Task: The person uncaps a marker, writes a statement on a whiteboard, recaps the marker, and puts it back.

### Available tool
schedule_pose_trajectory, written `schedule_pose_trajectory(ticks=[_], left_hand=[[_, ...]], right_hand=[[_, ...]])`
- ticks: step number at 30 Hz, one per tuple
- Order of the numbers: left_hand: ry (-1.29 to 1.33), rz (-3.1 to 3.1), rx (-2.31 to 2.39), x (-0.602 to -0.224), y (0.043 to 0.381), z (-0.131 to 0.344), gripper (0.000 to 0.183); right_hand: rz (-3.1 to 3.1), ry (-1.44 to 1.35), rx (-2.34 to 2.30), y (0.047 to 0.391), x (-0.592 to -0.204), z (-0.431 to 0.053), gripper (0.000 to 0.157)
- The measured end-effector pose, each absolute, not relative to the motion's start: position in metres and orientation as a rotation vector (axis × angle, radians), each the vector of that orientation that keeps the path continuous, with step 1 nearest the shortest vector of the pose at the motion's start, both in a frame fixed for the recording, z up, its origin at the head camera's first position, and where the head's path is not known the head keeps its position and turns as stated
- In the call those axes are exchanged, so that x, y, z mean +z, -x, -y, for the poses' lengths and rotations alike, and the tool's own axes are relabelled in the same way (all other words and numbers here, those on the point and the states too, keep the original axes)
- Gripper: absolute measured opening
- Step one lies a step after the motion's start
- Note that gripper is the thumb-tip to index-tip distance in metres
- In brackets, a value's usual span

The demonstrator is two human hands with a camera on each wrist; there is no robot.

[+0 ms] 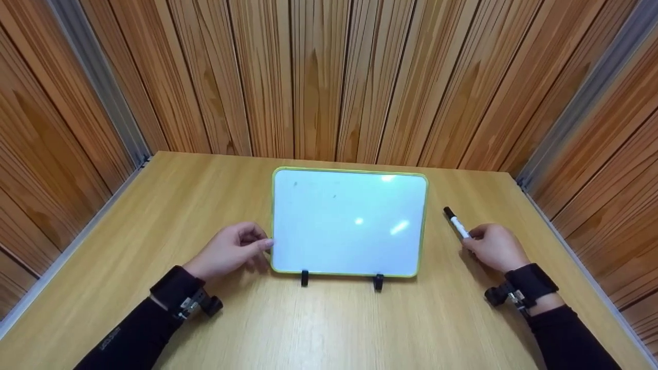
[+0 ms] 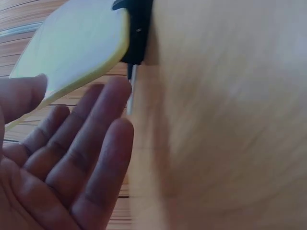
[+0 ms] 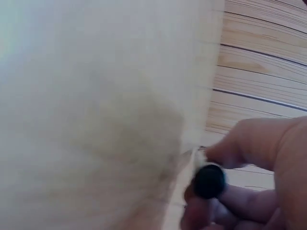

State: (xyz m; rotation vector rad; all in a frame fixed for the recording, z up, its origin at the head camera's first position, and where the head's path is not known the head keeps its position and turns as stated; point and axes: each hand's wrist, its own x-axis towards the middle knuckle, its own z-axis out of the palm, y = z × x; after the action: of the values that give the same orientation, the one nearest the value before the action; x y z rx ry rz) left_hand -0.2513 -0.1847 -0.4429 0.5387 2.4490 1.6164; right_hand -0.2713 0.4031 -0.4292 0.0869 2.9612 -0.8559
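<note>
A small whiteboard (image 1: pixel 339 231) with a yellow-green rim leans upright on a stand with two black feet (image 1: pixel 379 282). At its left edge, my left hand (image 1: pixel 231 249) holds the rim loosely. The thumb (image 2: pixel 29 93) overlaps the white face in the left wrist view, and the slightly bent fingers (image 2: pixel 91 148) reach around behind the edge. To the right of the board, my right hand (image 1: pixel 496 246) pinches a white marker (image 1: pixel 459 226) near its rear end. The marker's black cap points away, up and left. Its round black end (image 3: pixel 209 181) faces the right wrist camera.
Everything is on a light wooden table (image 1: pixel 360 329). Wood-plank panels (image 1: pixel 313 77) rise behind it and on both sides, with grey metal posts (image 1: pixel 103 77) at the corners. Faint dark specks and light reflections show on the board's face.
</note>
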Motion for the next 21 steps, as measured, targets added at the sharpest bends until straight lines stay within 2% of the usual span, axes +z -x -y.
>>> schedule_pose_trajectory(ticks=[6, 9, 13, 16, 21], left_hand=[[-0.406, -2.617, 1.803, -0.423, 0.248, 0.187, 0.03], [-0.429, -2.711, 1.923, -0.414, 0.243, 0.182, 0.023], [-0.682, -2.839, 1.96, -0.405, 0.237, 0.17, 0.012], [-0.929, -2.884, 1.932, -0.398, 0.233, 0.158, 0.014], [-1.183, -2.865, 1.856, -0.394, 0.226, 0.138, 0.026]], right_hand=[[-2.989, -0.034, -1.265, 0.261, -0.409, -0.399, 0.045], [-2.895, -0.005, -1.564, 0.251, -0.393, -0.392, 0.042], [-2.788, 0.103, -1.87, 0.234, -0.375, -0.37, 0.026], [-2.726, 0.23, -2.007, 0.22, -0.367, -0.345, 0.017], [-2.701, 0.508, -1.946, 0.201, -0.364, -0.304, 0.018]])
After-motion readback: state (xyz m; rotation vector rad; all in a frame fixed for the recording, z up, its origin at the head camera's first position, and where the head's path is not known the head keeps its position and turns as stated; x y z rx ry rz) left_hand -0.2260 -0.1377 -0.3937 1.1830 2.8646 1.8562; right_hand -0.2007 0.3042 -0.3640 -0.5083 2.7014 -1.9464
